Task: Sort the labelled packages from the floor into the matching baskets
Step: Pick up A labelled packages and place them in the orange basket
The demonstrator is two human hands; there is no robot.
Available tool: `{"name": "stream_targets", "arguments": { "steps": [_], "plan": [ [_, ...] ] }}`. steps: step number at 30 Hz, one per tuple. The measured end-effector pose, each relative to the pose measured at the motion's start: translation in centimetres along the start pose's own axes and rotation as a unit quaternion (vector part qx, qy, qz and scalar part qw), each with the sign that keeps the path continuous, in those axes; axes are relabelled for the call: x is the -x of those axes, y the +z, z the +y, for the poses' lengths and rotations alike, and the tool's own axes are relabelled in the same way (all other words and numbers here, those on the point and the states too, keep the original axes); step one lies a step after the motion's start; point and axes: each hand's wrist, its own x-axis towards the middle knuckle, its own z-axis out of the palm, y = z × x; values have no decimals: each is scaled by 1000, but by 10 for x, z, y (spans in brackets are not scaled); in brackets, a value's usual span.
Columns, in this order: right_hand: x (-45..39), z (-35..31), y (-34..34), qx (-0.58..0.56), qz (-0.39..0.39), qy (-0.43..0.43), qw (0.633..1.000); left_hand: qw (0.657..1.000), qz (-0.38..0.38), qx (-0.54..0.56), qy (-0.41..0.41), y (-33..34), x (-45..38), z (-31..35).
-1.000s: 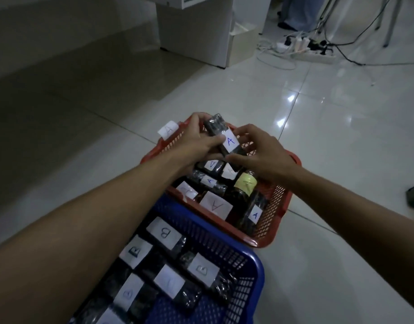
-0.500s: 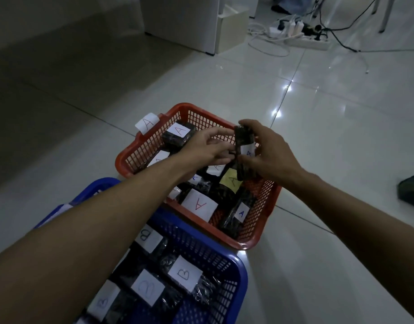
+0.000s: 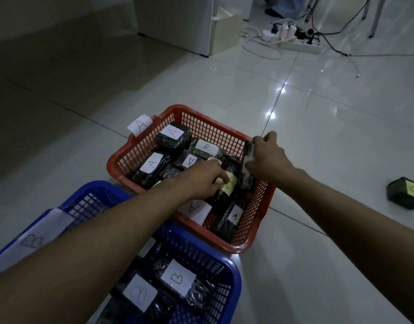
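- Right hand (image 3: 269, 160) grips a dark wrapped package (image 3: 248, 169), fingers curled round it, holding it upright against the right wall inside the red basket (image 3: 224, 134).
- Left hand (image 3: 205, 180) reaches into the same basket, fingertips curled down on a package with a yellow label (image 3: 229, 187); cannot tell whether it pinches it or only touches.
- Red basket carries a paper tag marked A (image 3: 140, 125) on its far left rim; inside lie several dark packages with white A labels, e.g. one at the far side (image 3: 173, 136), one at the left (image 3: 152, 166), one at the near right corner (image 3: 233, 218).
- Blue basket (image 3: 229, 277) sits just in front of the red one, touching it, with a B tag (image 3: 35, 240) on its left rim and B-labelled packages (image 3: 178, 277) inside.
- One dark package with a yellow label (image 3: 406, 192) lies on the tiled floor (image 3: 318, 136), well right of the baskets.
- Power strip with cables (image 3: 299, 44) at the far side of the floor.
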Motion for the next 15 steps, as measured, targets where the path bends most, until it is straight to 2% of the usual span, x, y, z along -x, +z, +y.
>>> {"name": "stream_targets", "arguments": {
  "steps": [4,8,12,15],
  "plan": [
    [2,0,-4,-3,5,-9,1000,995,3,-92,23,5,3,2],
    [0,2,-16,-49,13,-8,999,993,26,-107,31,9,5,2],
    [-7,1,-42,-142,-61,36,987,991,43,-126,33,11,7,2],
    [-9,2,-38,-65,-101,44,992,988,55,-139,36,12,7,0]
  ]
}}
